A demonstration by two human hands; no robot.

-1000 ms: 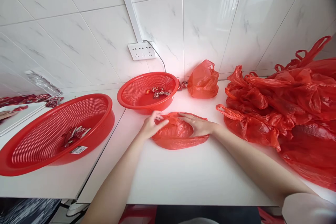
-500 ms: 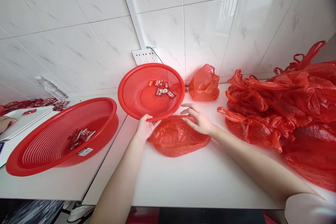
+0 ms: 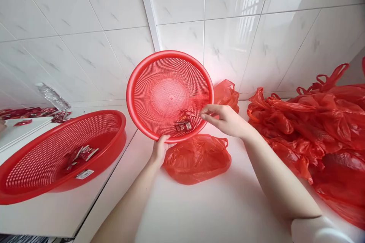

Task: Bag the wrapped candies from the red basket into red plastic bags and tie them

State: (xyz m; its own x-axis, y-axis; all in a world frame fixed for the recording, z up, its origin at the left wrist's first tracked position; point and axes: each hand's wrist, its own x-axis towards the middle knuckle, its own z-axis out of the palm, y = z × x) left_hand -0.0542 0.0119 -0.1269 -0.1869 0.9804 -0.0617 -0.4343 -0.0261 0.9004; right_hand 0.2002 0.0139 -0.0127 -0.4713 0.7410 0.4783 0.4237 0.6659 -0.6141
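My left hand (image 3: pixel 160 151) grips the lower rim of a red perforated plastic basket (image 3: pixel 171 59), with the thumb over the edge. The basket is tilted up toward me, and several small red snack packets (image 3: pixel 184 126) have gathered low on its right side. At the lower right rim is my right hand (image 3: pixel 221 117), its fingers curled and drawn together beside the packets. What its fingertips pinch, if anything, is too small to make out. Just below the basket, a red plastic bag (image 3: pixel 196 161) lies on the white table with its mouth spread.
A larger red basket (image 3: pixel 122 129) with a few packets stands on the left. Behind it are a clear plastic tray (image 3: pixel 53 96), more packets (image 3: pixel 34 113) and a white tray (image 3: pixel 25 134). Red bags (image 3: pixel 296 121) are heaped on the right; another bag (image 3: pixel 226 93) stands by the wall.
The basket has been lifted and tipped further toward me, and the packets have slid down to its lower right. My right hand has moved up to the rim, its fingers drawn in.
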